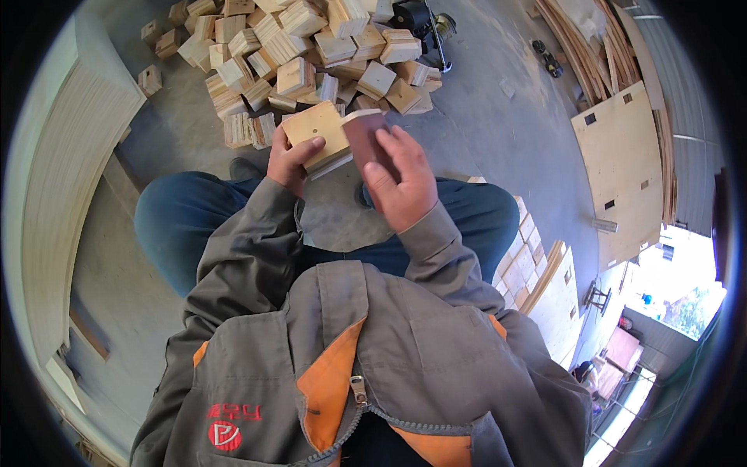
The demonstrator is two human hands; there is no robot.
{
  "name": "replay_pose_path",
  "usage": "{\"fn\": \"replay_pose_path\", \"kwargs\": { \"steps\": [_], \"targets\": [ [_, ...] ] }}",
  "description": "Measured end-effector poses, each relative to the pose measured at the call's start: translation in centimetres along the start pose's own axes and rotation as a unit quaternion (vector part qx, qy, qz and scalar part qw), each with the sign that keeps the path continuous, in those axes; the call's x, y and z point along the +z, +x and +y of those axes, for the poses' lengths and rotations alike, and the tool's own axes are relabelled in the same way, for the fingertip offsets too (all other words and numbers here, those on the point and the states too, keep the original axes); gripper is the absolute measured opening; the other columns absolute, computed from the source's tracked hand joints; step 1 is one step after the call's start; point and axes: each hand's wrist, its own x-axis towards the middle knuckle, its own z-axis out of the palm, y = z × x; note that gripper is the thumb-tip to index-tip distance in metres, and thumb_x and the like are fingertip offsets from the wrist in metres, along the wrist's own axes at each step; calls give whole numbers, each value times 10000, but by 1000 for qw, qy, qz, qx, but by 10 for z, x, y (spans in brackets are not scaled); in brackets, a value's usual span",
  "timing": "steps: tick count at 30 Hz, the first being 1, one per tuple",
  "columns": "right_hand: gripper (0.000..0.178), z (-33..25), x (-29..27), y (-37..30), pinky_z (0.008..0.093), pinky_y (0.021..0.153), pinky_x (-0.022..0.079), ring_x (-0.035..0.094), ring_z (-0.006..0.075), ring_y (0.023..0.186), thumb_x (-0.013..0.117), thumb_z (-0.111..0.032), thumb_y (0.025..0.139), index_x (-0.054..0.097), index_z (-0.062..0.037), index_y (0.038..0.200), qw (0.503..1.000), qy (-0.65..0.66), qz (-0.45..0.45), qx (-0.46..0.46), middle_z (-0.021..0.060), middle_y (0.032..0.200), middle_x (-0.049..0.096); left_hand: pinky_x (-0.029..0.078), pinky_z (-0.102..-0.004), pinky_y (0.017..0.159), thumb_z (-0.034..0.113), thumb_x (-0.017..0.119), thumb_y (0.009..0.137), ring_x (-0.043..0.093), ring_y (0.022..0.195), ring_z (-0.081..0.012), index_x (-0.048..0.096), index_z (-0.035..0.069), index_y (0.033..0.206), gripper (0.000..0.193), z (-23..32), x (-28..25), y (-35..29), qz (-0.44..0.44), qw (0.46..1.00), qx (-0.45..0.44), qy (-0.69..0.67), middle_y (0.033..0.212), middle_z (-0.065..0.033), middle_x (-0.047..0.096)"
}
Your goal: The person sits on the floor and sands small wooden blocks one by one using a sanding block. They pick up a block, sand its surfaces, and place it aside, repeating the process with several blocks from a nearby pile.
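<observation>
My left hand [289,161] grips a pale plywood block [317,134] from its left side, with the thumb lying across the top face. A small dark spot shows in the middle of that face. In my right hand [405,179] is a sanding block [364,142], flat and reddish-brown with a pale wooden edge. It is tilted on edge close to the right side of the plywood block; whether the two touch I cannot tell. Both hands are held between my bent knees, above the grey floor.
Beyond my hands lies a heap of plywood blocks [284,48], with a black tool [412,14] at its right. Stacked sheets [62,156] rise on the left. More blocks [523,261] are stacked by my right knee. Cut panels [622,167] lean far right.
</observation>
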Motion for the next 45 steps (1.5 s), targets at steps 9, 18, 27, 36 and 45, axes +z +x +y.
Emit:
{"fn": "replay_pose_path", "kwargs": {
  "steps": [9,18,27,36,45],
  "targets": [
    [479,-20,21,-2,479,1027,462,580,418,1172,706,-241,904,630,-111,1358,982,-182,-23,-37,213,1454,512,552,-414,917,44,752,718,649,1034,-272,462,22,1274,628,-8,-3,-5,67,998,-14,16,1144,-147,610],
    [500,21,50,64,483,1056,442,551,429,1252,676,-283,926,609,-42,1359,996,-74,-24,-51,249,1415,542,576,-388,855,24,710,718,666,939,-262,522,26,1221,537,-10,-2,-7,92,995,-19,-26,1071,-138,635],
    [506,-5,30,-16,472,1035,446,561,431,1196,707,-225,902,610,-64,1372,995,-81,-30,-54,253,1413,529,562,-365,822,10,715,739,657,916,-229,542,28,1198,491,-7,-12,-3,133,991,-1,-23,1053,-121,648],
    [496,35,54,72,433,1094,436,556,396,1276,678,-238,929,600,24,1342,999,28,-26,22,260,1369,576,557,-367,847,66,714,742,660,931,-248,540,-10,1195,492,-15,-5,-3,107,994,-22,13,1061,-144,640],
    [499,11,28,-14,421,1097,433,555,369,1291,689,-219,937,588,21,1363,1000,7,-20,-12,244,1377,579,559,-370,855,42,702,743,659,950,-252,543,-9,1206,492,-8,-9,-2,136,990,-19,-23,1072,-149,643]
  ]
}}
